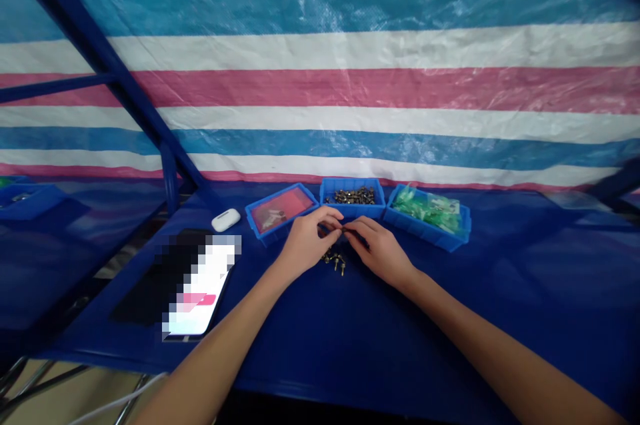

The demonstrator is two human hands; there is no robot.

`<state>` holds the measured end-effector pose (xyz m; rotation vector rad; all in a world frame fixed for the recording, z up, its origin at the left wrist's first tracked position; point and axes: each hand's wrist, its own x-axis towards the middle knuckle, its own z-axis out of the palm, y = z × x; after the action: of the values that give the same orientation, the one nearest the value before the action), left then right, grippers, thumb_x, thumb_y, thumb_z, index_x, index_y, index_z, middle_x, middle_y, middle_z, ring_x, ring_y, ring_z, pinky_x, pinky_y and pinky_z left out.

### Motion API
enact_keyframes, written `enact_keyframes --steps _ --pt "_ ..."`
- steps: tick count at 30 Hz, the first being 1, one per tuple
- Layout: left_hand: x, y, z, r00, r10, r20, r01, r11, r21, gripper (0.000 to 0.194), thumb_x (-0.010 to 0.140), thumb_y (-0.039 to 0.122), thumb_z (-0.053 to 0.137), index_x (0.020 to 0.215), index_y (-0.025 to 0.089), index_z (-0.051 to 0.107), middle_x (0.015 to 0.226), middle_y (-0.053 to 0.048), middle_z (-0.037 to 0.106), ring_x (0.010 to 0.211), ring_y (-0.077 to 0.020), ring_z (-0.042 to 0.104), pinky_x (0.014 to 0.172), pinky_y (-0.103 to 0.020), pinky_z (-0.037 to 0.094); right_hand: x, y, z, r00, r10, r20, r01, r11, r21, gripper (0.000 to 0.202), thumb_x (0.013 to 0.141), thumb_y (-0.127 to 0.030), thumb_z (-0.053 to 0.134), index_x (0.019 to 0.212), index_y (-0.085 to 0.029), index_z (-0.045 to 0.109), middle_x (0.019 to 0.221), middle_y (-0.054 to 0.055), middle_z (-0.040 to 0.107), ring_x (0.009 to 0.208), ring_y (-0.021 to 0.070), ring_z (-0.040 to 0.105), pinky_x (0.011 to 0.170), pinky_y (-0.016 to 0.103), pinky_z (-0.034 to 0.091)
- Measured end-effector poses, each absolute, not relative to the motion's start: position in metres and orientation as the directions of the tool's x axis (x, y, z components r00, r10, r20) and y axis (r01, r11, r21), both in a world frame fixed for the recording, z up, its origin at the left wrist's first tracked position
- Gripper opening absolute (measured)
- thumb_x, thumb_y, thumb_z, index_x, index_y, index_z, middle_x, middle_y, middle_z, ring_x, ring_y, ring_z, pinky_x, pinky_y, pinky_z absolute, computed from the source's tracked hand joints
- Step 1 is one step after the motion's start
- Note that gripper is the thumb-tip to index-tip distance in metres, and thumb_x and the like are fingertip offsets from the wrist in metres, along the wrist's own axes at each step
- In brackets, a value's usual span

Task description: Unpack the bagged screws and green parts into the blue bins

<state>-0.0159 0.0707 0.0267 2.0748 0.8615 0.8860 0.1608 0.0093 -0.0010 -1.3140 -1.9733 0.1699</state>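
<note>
My left hand (311,240) and my right hand (383,249) meet at their fingertips above the blue table, in front of the middle bin. Both are closed in a pinch around something small and dark, too small to name. Just below my left fingers lie several small brass-coloured metal pieces (337,261), partly covered by that hand. Behind my hands, a blue bin (353,211) contains many small dark metal parts (356,195).
Left of the middle bin is a blue bin (267,236) with a pink bottom and a few pale pieces; on the right, another bin (453,242) holds green plastic packets (425,207). A white earbud case (225,220) and a lit phone (203,288) lie left. A striped sheet (375,88) hangs behind.
</note>
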Motion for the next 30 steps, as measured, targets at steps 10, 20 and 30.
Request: enact_keyframes --steps 10,20,30 --pt "-0.028 0.072 0.046 0.281 0.759 0.587 0.627 -0.608 0.487 0.019 0.094 0.026 0.048 0.105 0.021 0.063 0.094 -0.004 0.068 0.071 -0.0142 0.059 0.069 -0.028 0.045 0.176 0.026 0.028 -0.034 0.763 0.646 0.961 0.203 -0.188 0.040 0.096 -0.037 0.048 0.130 -0.016 0.052 0.100 0.014 0.066 0.092 0.0280 0.064 0.076 0.041 0.054" --pt "-0.028 0.076 0.024 0.515 0.812 0.275 0.790 -0.574 0.217 0.025 0.093 0.028 0.048 0.106 0.023 0.068 0.073 -0.008 0.068 0.065 -0.0246 0.065 0.063 -0.033 0.046 0.159 0.010 0.001 -0.233 0.881 0.411 0.934 0.320 -0.158 0.027 0.098 -0.029 0.044 0.118 -0.022 0.061 0.095 0.007 0.067 0.086 0.0205 0.065 0.069 0.029 0.051" --pt "-0.032 0.084 0.011 0.450 0.868 0.210 0.871 -0.478 0.113 0.031 0.093 0.024 0.044 0.112 0.023 0.067 0.081 -0.013 0.069 0.071 -0.0299 0.067 0.062 -0.037 0.049 0.155 0.008 0.001 -0.236 0.916 0.324 0.927 0.312 -0.208 0.026 0.099 -0.032 0.044 0.108 -0.021 0.066 0.097 0.006 0.064 0.084 0.0191 0.065 0.072 0.031 0.051"
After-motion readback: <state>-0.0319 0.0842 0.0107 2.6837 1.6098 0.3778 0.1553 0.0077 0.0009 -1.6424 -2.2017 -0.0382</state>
